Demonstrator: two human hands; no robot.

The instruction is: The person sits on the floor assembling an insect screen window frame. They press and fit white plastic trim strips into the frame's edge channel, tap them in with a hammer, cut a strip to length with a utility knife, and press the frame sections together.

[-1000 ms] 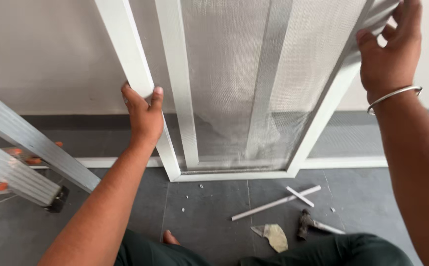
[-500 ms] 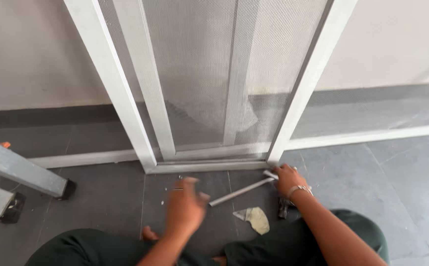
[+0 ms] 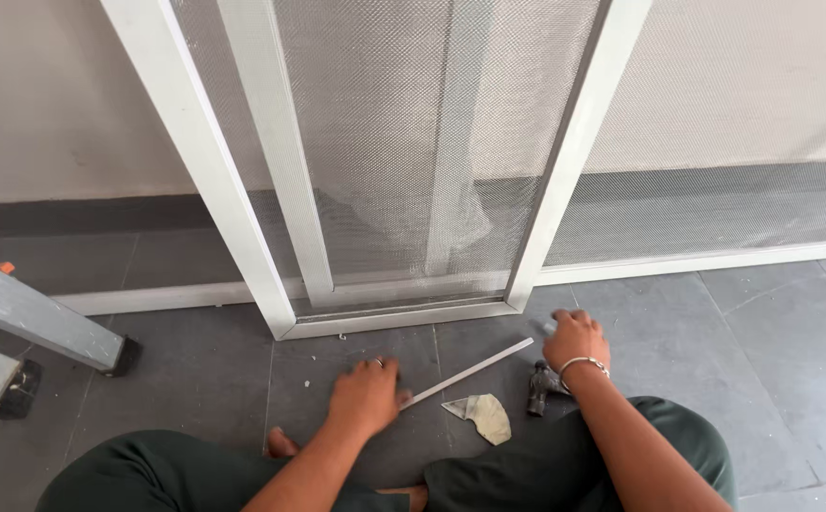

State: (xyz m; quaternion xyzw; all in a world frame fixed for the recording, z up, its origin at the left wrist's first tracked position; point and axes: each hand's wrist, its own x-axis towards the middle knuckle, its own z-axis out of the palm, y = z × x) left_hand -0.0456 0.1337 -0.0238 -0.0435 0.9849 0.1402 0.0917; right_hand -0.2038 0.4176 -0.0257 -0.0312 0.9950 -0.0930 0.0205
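I sit cross-legged on a dark tiled floor in front of a white-framed mesh screen [image 3: 565,171] that leans against the wall. A long thin white strip [image 3: 475,372] lies slanted on the floor before me. My left hand [image 3: 364,393], ring on one finger, rests knuckles-up over the strip's near end with its fingers curled onto it. My right hand [image 3: 574,339], a metal bangle on the wrist, is pressed fingers-down on the floor beside the strip's far end; what lies under its fingers is hidden. A small hammer [image 3: 538,389] lies just below that hand.
A crumpled scrap of beige material [image 3: 481,415] lies between my knees. An aluminium ladder's foot [image 3: 48,327] stands at the left. A long white rail [image 3: 716,258] runs along the wall's base to the right. Small bits of debris dot the floor near the frame's bottom.
A second ago both hands held the screen frame up high. They let go and dropped to the floor; the left has since reached the strip's near end, the right stays by its far end.
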